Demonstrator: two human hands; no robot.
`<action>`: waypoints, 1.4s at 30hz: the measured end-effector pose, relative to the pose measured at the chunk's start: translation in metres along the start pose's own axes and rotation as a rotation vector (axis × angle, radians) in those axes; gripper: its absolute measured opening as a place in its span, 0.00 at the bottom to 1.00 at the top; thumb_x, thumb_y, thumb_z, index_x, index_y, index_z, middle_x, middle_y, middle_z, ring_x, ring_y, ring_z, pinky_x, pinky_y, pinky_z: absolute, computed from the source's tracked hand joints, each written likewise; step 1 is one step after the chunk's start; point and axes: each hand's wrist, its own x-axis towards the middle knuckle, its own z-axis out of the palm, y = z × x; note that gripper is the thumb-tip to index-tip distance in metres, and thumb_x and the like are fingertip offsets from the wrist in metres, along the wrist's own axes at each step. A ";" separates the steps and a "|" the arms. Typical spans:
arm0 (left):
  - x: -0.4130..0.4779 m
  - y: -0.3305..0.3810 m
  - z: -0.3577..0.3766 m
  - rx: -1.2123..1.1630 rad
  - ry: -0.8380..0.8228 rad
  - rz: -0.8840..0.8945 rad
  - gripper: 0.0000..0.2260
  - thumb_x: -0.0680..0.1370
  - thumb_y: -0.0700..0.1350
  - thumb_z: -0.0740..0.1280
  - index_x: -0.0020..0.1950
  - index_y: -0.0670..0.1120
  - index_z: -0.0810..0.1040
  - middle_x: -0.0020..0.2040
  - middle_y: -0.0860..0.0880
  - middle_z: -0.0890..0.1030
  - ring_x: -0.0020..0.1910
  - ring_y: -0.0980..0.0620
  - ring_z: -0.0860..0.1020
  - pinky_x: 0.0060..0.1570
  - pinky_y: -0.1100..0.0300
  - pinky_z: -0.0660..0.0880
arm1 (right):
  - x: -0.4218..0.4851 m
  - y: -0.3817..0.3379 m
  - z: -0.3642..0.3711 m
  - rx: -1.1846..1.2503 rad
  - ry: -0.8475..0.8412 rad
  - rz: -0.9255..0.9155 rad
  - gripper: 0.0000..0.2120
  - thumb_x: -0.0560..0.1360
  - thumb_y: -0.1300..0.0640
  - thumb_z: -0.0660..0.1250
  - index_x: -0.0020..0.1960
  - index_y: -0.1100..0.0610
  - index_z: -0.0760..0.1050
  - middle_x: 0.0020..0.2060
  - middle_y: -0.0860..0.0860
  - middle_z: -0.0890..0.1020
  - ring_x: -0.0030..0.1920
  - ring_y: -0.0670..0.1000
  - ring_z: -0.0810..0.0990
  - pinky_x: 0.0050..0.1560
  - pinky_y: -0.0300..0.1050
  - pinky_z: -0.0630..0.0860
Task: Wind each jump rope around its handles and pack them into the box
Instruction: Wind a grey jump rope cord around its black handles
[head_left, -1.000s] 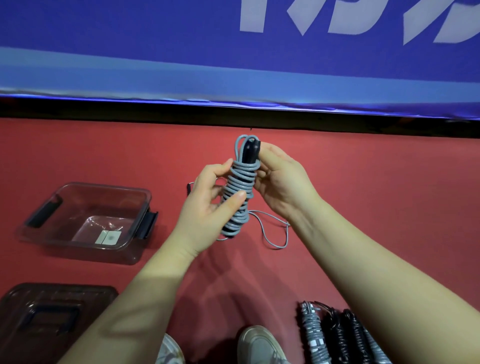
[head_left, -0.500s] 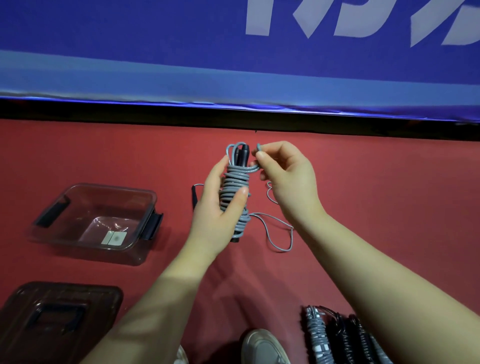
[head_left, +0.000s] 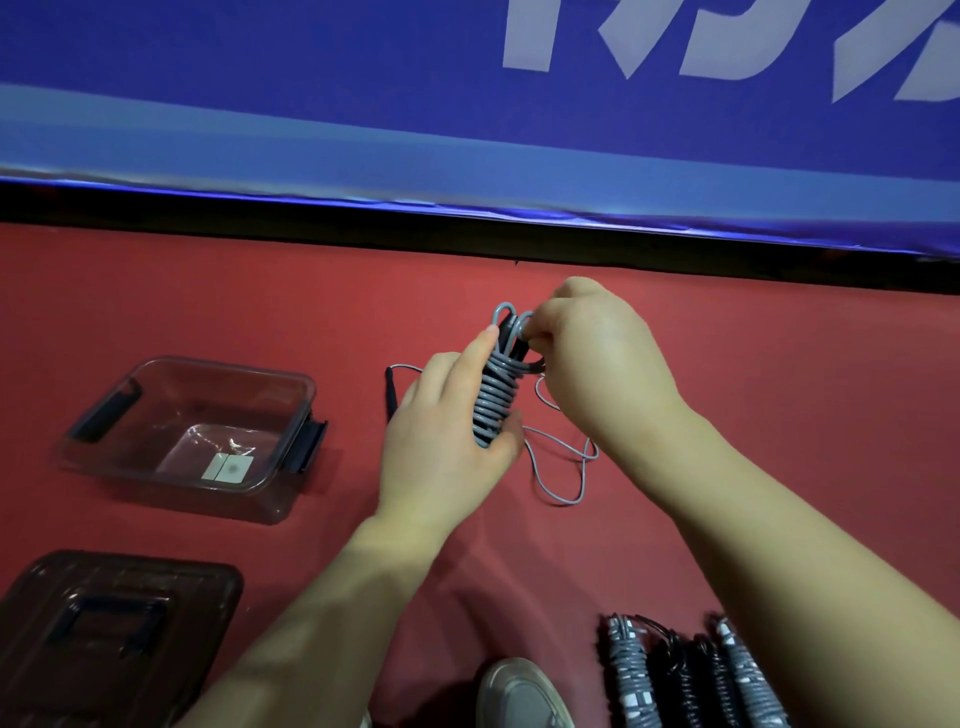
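A grey jump rope (head_left: 496, 400) is coiled tightly around its dark handles and held upright above the red floor. My left hand (head_left: 447, 441) grips the coiled bundle from the left and below. At the bundle's top my right hand (head_left: 592, 364) pinches the rope's loose end. A slack loop of grey cord (head_left: 563, 467) trails onto the floor beneath. A transparent plastic box (head_left: 192, 431) with dark latches stands open on the left, holding only a small label.
The box's dark lid (head_left: 114, 629) lies at the lower left. Several wound ropes (head_left: 691, 675), grey and black, lie side by side at the lower right. Another black handle (head_left: 390, 392) with thin cord lies behind my left hand. A shoe (head_left: 524, 696) shows at the bottom edge.
My right hand has carried the rope end over to the bundle's top and closed in on it. The slack loop on the floor has shifted slightly. My left hand keeps its grip.
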 end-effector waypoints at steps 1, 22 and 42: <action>0.001 0.000 0.001 0.018 0.003 0.019 0.29 0.68 0.51 0.65 0.69 0.48 0.70 0.51 0.48 0.78 0.48 0.50 0.74 0.45 0.62 0.67 | 0.000 0.002 0.000 -0.001 0.042 -0.012 0.06 0.75 0.62 0.63 0.48 0.58 0.78 0.44 0.53 0.73 0.43 0.57 0.75 0.43 0.48 0.72; -0.004 0.001 -0.008 -0.011 -0.034 0.039 0.29 0.68 0.54 0.62 0.69 0.50 0.69 0.53 0.50 0.78 0.51 0.52 0.76 0.46 0.62 0.71 | -0.009 0.028 0.014 0.696 0.176 0.024 0.15 0.70 0.66 0.71 0.38 0.49 0.70 0.34 0.42 0.79 0.34 0.39 0.77 0.39 0.30 0.71; 0.011 0.022 -0.007 -0.060 -0.104 -0.087 0.33 0.71 0.49 0.70 0.75 0.51 0.63 0.53 0.53 0.73 0.51 0.51 0.75 0.41 0.63 0.63 | -0.004 0.026 0.019 0.528 0.307 -0.068 0.04 0.72 0.65 0.70 0.41 0.60 0.83 0.38 0.47 0.76 0.38 0.33 0.75 0.41 0.23 0.68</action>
